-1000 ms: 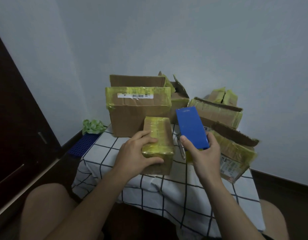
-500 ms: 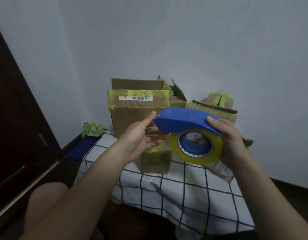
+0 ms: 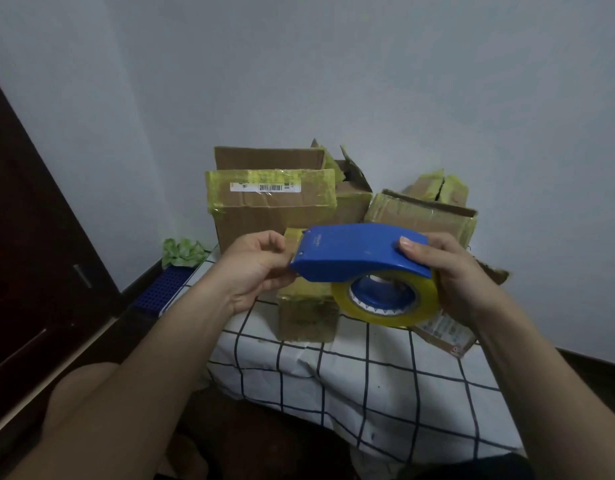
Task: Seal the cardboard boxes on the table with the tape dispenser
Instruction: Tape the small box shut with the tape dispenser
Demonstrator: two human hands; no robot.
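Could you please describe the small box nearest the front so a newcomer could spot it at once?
On the checked table, boxes crowd the wall side. The small box stands alone before them, just below the blue tape dispenser. Unlike its neighbours, it is the smallest, and yellow tape covers nearly all of it.

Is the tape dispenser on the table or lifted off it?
Lifted off: right hand grips the tape dispenser above the table; left hand pinches its front.
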